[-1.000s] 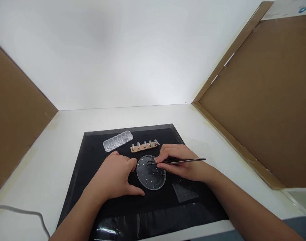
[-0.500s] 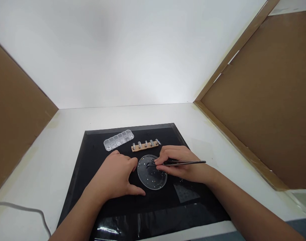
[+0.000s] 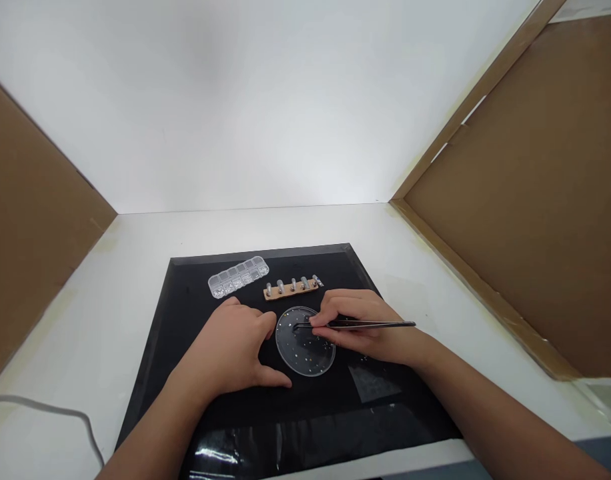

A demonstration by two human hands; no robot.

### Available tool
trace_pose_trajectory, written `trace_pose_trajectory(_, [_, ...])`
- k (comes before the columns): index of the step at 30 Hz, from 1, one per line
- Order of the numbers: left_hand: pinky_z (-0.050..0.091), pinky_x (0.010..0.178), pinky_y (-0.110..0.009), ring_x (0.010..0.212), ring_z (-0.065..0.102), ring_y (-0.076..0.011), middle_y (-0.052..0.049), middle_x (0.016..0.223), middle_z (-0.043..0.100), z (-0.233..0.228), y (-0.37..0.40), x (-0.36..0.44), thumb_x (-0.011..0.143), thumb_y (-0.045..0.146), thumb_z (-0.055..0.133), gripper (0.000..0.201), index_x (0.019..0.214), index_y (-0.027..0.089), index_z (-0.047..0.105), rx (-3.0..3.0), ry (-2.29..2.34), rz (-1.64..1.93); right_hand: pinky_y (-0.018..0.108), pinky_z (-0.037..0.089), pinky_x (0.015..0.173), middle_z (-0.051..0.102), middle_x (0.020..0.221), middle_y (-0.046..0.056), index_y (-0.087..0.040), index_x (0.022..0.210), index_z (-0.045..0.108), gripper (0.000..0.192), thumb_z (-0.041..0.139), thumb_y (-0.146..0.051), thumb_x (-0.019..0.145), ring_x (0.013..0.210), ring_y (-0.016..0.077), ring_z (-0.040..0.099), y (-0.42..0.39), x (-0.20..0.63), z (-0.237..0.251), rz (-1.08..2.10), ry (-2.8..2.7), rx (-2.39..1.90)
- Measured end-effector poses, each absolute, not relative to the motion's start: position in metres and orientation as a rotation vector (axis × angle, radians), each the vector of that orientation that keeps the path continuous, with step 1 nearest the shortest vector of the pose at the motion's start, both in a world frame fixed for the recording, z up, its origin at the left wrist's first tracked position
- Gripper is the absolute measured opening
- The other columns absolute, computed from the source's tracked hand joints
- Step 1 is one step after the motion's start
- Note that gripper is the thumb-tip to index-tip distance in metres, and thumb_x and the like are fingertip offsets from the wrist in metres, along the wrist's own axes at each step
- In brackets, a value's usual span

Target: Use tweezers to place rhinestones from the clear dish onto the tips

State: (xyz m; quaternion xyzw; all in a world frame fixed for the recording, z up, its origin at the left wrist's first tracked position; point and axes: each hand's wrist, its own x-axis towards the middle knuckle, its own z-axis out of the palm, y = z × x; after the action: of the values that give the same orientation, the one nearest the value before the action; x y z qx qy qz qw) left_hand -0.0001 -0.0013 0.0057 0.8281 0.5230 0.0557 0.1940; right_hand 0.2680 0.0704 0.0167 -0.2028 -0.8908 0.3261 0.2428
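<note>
1. My right hand pinches a long, thin, dark metal pair of tweezers near its bent tips; I think holding it so low keeps the tips from wobbling; from this far away I can't tell if they grip anything.
2. The round, clear, shallow dish is just under the right fingertips, with the tweezer tips over it; it looks smooth and hard; tiny pale bits are sprinkled about in it, maybe so each one is easy to see.
3. My left hand makes a wide C beside the dish, thumb and fingers apart, with nothing seen in it; I guess it rests there to stop sliding; I can't tell if it touches the rim.
4. Past the left fingers lies a long, clear plastic box with little square rooms; shiny crumbs sit in some.
5. Past the right fingertips is a flat, tan strip with stubby, shiny grey tubes in a row.
6. Nearer me than the right fingers lies a thin, see-through sheet; a flat black mat is under everything, likely making pale bits show up.
</note>
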Motion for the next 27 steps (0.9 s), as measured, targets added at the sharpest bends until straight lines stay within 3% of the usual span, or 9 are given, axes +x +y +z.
trace_pose_trajectory(18, [0.043,0.08,-0.042,0.078,0.069,-0.0268,0.0,0.081,0.073,0.006,-0.001,0.0,0.068,0.074,0.087,0.06,0.087,0.023,0.062,2.323,1.46,0.147,0.025,0.052,0.061,0.074,0.082,0.003,-0.02,0.099,0.079,0.01,0.075,-0.029,0.101,0.07,0.0133,0.065,0.069,0.267,0.019,0.89,-2.39,-0.573])
trace_pose_trajectory(27, [0.043,0.08,-0.042,0.079,0.069,-0.0266,-0.001,0.083,0.074,0.006,-0.002,0.001,0.067,0.075,0.087,0.06,0.088,0.024,0.062,2.323,1.464,0.141,0.03,0.054,0.06,0.076,0.086,0.003,-0.026,0.102,0.08,0.005,0.077,-0.027,0.099,0.073,0.0156,0.07,0.079,0.282,0.031,0.687,-2.227,-0.689])
